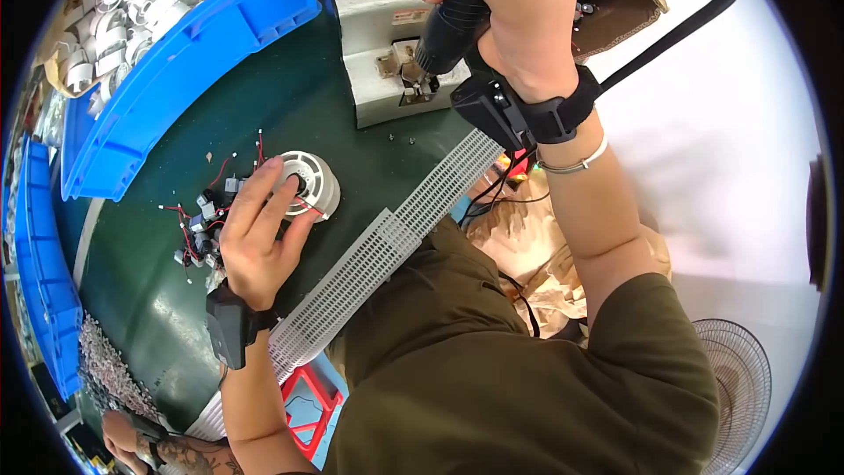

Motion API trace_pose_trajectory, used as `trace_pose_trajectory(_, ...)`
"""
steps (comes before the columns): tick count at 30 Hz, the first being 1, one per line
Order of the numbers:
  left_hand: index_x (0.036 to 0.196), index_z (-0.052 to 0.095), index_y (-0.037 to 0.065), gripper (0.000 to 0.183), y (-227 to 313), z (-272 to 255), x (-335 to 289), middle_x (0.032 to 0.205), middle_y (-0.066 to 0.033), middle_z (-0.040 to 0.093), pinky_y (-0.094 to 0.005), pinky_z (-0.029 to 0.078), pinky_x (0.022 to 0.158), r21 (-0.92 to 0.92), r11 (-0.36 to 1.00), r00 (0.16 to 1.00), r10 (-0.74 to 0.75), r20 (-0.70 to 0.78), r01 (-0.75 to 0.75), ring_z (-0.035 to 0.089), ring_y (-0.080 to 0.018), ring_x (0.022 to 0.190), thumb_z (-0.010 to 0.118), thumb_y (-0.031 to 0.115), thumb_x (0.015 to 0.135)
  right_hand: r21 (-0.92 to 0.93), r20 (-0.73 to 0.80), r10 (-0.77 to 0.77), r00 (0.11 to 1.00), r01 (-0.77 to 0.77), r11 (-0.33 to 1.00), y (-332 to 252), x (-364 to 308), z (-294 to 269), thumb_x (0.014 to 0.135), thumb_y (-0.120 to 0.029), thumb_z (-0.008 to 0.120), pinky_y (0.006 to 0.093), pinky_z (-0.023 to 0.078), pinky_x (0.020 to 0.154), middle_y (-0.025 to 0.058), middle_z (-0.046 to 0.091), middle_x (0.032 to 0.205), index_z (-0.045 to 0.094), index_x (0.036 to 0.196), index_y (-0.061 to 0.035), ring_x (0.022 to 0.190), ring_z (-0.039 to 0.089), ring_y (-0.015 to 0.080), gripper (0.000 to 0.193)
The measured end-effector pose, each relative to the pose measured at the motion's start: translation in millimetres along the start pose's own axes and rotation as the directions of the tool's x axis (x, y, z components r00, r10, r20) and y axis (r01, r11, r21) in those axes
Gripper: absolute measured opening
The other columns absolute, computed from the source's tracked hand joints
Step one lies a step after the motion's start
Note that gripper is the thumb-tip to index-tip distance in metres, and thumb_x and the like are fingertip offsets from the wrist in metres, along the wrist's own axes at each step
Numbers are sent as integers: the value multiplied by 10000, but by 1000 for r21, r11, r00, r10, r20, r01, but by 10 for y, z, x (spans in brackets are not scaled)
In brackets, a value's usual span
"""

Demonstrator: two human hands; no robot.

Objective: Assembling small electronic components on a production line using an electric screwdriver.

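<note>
My right hand is wrapped around a black electric screwdriver, held tilted. Its lower end points into the front recess of a beige screw feeder; whether the bit touches a screw there I cannot make out. On the green table, my left hand grips a round white plastic housing, fingers laid over its top and thumb at its near side. A dark part sits at the housing's centre, partly under the fingers, and a red wire shows at its edge. Several small motors with red and black wires lie just left of that hand.
A blue bin of white plastic parts stands far left, another blue bin below it. Small pieces are heaped nearby, beside a co-worker's hand. White perforated strip edges the table. A cardboard box stands far right.
</note>
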State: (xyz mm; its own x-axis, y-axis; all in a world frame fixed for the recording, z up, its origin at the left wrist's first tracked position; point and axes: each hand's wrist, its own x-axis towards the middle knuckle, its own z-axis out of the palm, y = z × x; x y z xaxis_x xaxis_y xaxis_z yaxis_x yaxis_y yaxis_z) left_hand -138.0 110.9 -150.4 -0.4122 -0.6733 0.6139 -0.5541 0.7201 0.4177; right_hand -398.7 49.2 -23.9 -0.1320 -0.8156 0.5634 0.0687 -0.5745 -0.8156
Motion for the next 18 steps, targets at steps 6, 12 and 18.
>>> trace_pose_trajectory(6,1028,646,-16,403,15,12,-4,1173,-178,593,-388,516,862,18,1000,1000,-9,11,9,598,-337,1053,785,35,652,119,95,-141,985,129,984,208,46,-102,764,4,669,246,477,532,47,587,714,535,953,25,574,573,114,233)
trace_pose_trajectory(12,1027,646,-19,403,0,12,-11,1177,-182,591,-394,514,861,16,1000,1000,-12,11,12,597,-346,1049,781,30,651,222,171,-306,937,265,938,334,49,-120,762,5,663,250,474,541,53,595,714,532,973,41,578,573,120,251)
trace_pose_trajectory(18,1031,645,-19,404,-3,16,-20,1182,-184,588,-396,512,862,15,1000,1000,2,0,-2,597,-349,1046,781,34,654,11,-27,60,998,-59,998,119,-90,-19,749,27,652,260,473,545,68,598,708,524,1012,57,578,570,127,294)
